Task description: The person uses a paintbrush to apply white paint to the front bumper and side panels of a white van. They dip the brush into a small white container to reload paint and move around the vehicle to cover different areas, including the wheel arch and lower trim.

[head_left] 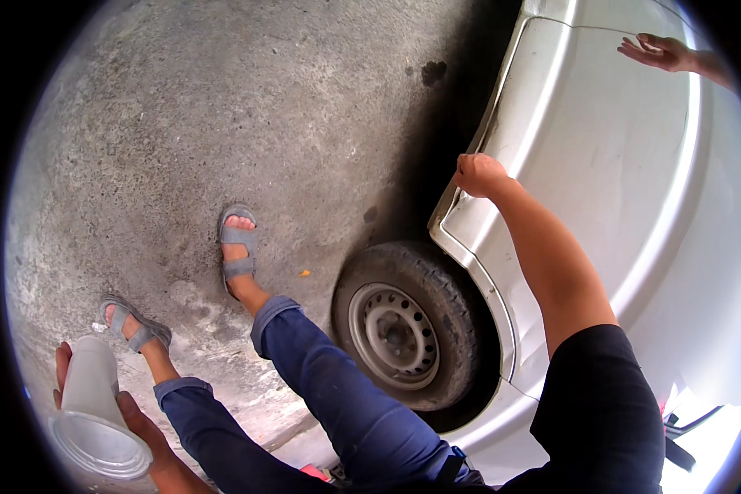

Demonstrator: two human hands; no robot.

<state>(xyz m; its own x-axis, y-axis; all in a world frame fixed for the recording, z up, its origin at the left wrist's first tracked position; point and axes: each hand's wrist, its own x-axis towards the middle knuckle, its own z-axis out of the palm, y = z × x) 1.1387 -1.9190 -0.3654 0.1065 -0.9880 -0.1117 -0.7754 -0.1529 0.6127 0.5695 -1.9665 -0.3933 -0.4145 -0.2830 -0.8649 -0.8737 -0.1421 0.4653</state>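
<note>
Grey floor (165,156) carries sandals (240,266), wheel (397,331), orange scrap (304,272).

My left hand (144,424) grips a white translucent container (92,379), its wide round end nearest me. My right hand (480,174), fingers curled, is at the lower edge of a pale vehicle (601,156), above and to the right of its wheel (405,325); whether it touches is unclear. Another person's open hand (660,53) shows at upper right. My grey sandals (239,247) stand on rough concrete ground (222,123), below rolled blue jeans (337,383).
</note>
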